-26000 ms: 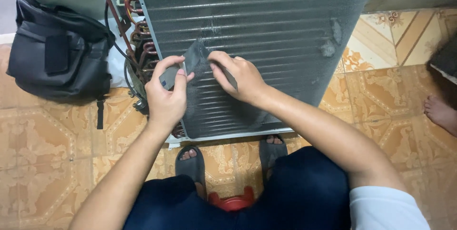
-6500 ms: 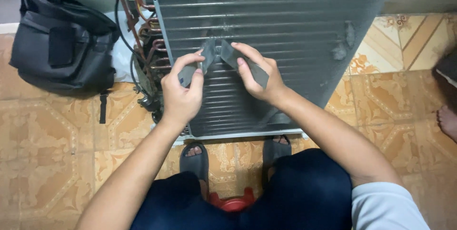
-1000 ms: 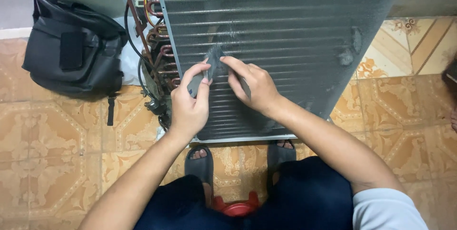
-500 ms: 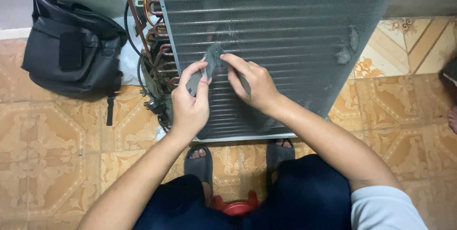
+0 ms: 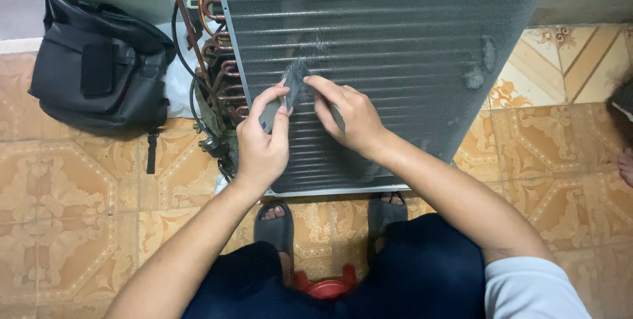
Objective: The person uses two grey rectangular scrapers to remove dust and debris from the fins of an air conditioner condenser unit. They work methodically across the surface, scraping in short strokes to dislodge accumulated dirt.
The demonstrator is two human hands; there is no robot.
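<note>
Both hands meet on a small grey strip of putty-like sealing material [image 5: 290,88], pressed against the dusty grey wire-grid condenser coil [image 5: 395,42] on the back of the appliance. The left hand [image 5: 260,144] pinches the strip's lower end between thumb and fingertips; the right hand [image 5: 346,114] lies just beside it at three o'clock, its fingers flat on the strip's upper end and pushing it into the grid. So the hands are together, both clamped on the one strip.

What could go wrong, to my eye: the grid is coated in dust, so the strip may fail to stick and peel away. Hard pressing could bend the thin wires or the tubing behind them. The left knuckles sit near the bare copper tubes and tangled wires [image 5: 211,62] at nine o'clock, where a slip could snag a finger or tug a lead.

Counted: one strip in hand, two hands, one condenser grid, two grey blobs [image 5: 481,65] already stuck on the grid at three o'clock, though they may be dust clumps. One black fabric bag [image 5: 99,71] sits at ten o'clock, two grey sandals [image 5: 273,226] at six o'clock, and one low red stool [image 5: 326,286].
</note>
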